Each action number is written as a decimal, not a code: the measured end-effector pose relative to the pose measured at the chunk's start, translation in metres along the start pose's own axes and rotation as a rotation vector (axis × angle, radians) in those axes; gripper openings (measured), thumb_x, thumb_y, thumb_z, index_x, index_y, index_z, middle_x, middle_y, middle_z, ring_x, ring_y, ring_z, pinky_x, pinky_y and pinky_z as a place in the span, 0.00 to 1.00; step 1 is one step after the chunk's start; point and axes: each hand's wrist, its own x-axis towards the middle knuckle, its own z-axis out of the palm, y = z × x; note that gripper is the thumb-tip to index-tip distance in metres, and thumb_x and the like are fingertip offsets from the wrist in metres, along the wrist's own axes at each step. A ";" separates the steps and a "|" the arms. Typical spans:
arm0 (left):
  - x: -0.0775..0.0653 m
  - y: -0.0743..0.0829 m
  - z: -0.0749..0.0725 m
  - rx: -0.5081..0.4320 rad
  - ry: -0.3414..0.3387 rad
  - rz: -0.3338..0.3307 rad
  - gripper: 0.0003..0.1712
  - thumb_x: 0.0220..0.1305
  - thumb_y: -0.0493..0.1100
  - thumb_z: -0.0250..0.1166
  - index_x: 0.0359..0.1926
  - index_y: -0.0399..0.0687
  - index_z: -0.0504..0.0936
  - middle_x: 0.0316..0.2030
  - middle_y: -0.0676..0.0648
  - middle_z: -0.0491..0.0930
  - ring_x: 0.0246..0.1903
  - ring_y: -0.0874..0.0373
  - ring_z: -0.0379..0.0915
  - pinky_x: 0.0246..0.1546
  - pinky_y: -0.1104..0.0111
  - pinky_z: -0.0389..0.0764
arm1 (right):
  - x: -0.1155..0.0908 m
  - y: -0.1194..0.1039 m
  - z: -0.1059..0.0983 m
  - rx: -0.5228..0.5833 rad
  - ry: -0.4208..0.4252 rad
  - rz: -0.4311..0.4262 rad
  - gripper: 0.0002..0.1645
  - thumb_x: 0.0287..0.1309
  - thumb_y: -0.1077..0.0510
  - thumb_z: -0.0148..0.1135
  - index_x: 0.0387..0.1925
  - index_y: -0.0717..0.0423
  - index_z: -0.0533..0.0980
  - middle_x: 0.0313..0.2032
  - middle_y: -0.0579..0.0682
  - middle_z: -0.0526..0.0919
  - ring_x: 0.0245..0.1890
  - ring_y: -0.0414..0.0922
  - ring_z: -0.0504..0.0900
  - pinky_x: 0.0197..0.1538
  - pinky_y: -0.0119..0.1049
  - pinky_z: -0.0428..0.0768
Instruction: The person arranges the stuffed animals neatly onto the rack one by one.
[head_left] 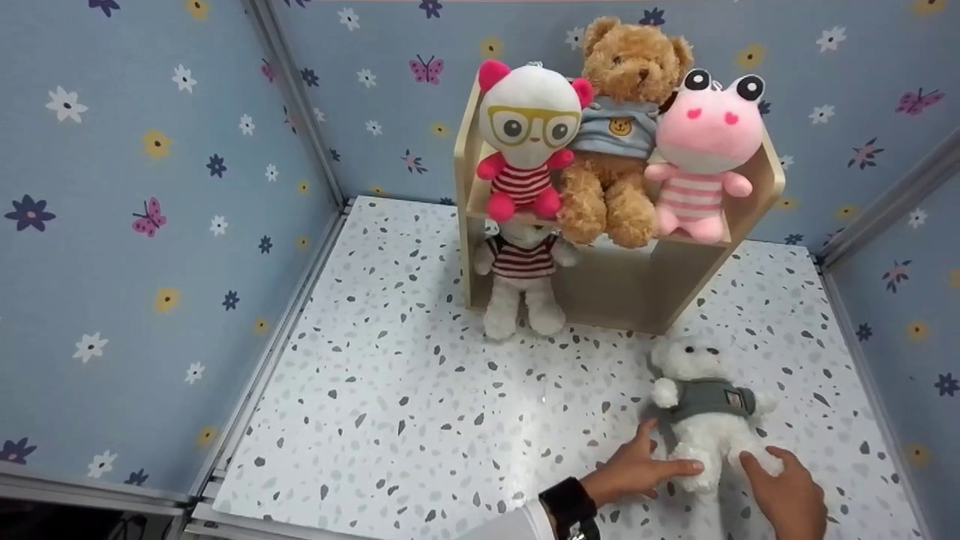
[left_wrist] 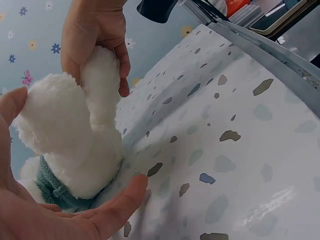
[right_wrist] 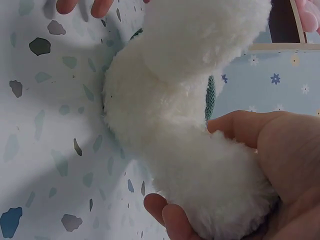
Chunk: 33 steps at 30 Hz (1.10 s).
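A white plush teddy bear [head_left: 720, 435] in a grey-green knitted top lies face up on the speckled surface, its head toward the shelf and its legs toward me. My right hand [head_left: 791, 495] grips one leg; in the right wrist view its thumb and fingers curl round the white fur [right_wrist: 200, 185]. On the other leg, the thumb of my left hand [head_left: 634, 469] touches the fur. In the left wrist view, the fingers [left_wrist: 125, 197] of that hand are extended and spread below the leg [left_wrist: 55, 115], not wrapped round it.
Beyond the bear stands a wooden shelf [head_left: 709, 281]. Its top level carries a panda plush [head_left: 525, 135], a brown teddy bear [head_left: 607, 187] and a pink frog plush [head_left: 709, 135]. A white plush in a striped shirt [head_left: 523, 259] sits below. Flowered panels [head_left: 172, 225] surround the surface.
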 end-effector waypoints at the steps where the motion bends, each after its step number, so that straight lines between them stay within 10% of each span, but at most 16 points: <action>1: 0.000 0.000 0.002 0.007 0.001 0.002 0.58 0.53 0.64 0.76 0.79 0.63 0.55 0.68 0.36 0.73 0.39 0.50 0.83 0.45 0.57 0.85 | 0.000 0.001 -0.001 -0.004 -0.010 -0.010 0.55 0.63 0.25 0.54 0.72 0.65 0.61 0.69 0.72 0.66 0.61 0.71 0.72 0.58 0.67 0.72; 18: 0.005 0.001 0.008 0.070 -0.026 0.036 0.43 0.61 0.61 0.71 0.74 0.68 0.64 0.67 0.44 0.76 0.51 0.59 0.80 0.57 0.65 0.79 | 0.001 0.003 -0.001 0.002 -0.173 -0.037 0.54 0.61 0.32 0.63 0.64 0.74 0.58 0.50 0.72 0.78 0.41 0.57 0.82 0.41 0.49 0.79; 33: 0.004 -0.003 0.013 0.067 -0.033 0.048 0.41 0.60 0.47 0.68 0.74 0.68 0.65 0.72 0.49 0.70 0.64 0.56 0.73 0.69 0.59 0.71 | 0.006 0.004 0.011 0.010 -0.255 -0.059 0.53 0.64 0.38 0.56 0.67 0.79 0.53 0.61 0.80 0.66 0.56 0.70 0.74 0.55 0.59 0.77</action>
